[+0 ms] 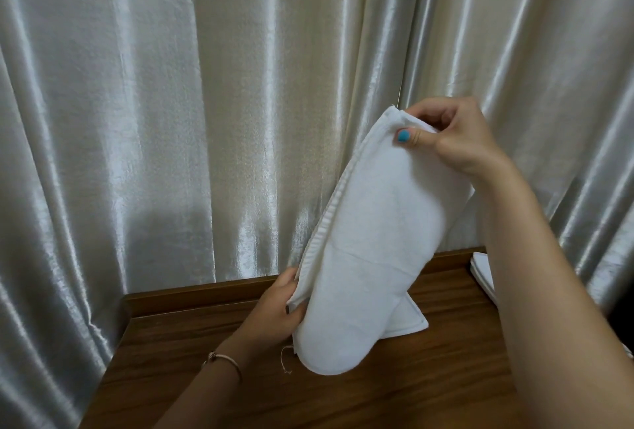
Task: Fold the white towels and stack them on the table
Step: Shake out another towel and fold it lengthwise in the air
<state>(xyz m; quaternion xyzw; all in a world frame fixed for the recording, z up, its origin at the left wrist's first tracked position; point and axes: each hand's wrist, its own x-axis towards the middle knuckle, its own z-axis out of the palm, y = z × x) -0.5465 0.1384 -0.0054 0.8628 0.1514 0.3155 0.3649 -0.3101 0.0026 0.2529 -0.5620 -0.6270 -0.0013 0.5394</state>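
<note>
White terry filled the middle of the head view: a folded white towel point(370, 240) was held up on a slant above the wooden table point(394, 394), its rounded lower fold hanging just over the tabletop! The right hand point(456, 133) pinched the top corner, thumb pressed on the near face and fingers curled behind. Down low, the left hand point(274, 308) gripped the bottom of the hemmed edge, thumb in front, a thin bracelet point(223, 360) on the wrist. A loose thread point(286, 360) dangled from that lower corner. Behind it all hung a shiny cream curtain point(137, 119).

Progress? At the far right of the table a stack of folded towels point(483, 274) peeked out past the right forearm, so by my reckoning some towels were done. This one looked doubled over already but not laid down; it likely needed another fold and then a place on the stack. How many remained could not be told.
</note>
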